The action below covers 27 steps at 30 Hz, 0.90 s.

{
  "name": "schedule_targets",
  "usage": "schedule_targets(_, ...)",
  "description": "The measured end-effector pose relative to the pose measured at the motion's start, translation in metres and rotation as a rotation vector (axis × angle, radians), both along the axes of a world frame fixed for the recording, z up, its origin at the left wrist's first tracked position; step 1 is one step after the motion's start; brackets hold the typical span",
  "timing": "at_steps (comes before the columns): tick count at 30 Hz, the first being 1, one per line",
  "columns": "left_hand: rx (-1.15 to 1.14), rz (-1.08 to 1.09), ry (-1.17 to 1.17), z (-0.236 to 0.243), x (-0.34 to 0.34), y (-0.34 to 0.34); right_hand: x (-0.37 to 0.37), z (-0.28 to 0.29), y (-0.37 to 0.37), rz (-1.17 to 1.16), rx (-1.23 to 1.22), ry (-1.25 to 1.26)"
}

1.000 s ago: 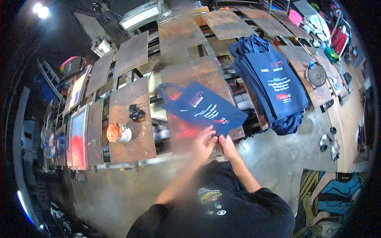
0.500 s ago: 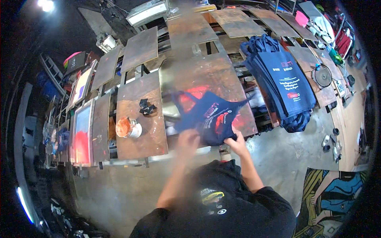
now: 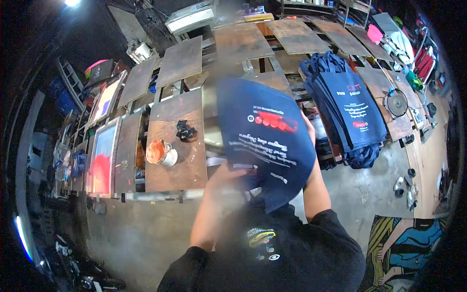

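We hold a navy tote bag [image 3: 265, 138] upside down at twelve o'clock. Our right hand [image 3: 311, 130] grasps its three-o'clock edge; our left hand [image 3: 227, 178] blurs at its eight o'clock, finger grip impossible to tell. Stacked tote bags [image 3: 348, 104] lie at two o'clock.

Workshop, screen-printing by the look of it.
Rows of stained wooden boards [image 3: 180, 104]; red-smeared framed screen [image 3: 103, 155] at left; orange-smeared tub [image 3: 169, 156] near its board's left edge; pile of printed navy bags [image 3: 351, 104] on another; concrete floor [image 3: 141, 228] beyond the front edges.
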State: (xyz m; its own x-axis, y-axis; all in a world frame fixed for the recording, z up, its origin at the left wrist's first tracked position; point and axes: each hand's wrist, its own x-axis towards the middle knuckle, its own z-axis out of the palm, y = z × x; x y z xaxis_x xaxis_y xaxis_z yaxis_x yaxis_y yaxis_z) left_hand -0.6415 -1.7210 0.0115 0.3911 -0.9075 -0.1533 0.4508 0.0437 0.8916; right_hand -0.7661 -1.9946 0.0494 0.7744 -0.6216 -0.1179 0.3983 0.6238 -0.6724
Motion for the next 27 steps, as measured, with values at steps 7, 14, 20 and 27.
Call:
schedule_targets(7,0.167,0.315,-0.056,-0.030,-0.007,0.012,-0.038,-0.090,-0.008,0.075,0.187,0.237)
schedule_targets(14,0.443,0.430,-0.011,-0.097,0.007,0.038,-0.064,-0.129,0.029,0.501,-0.622,0.736)
schedule_targets(20,0.418,0.678,-0.082,-0.082,0.006,0.002,-0.040,-0.157,0.036,0.417,-0.863,0.652)
schedule_targets(27,0.287,0.784,-0.264,-0.104,0.051,-0.007,-0.023,-0.142,0.029,0.305,-1.220,0.949)
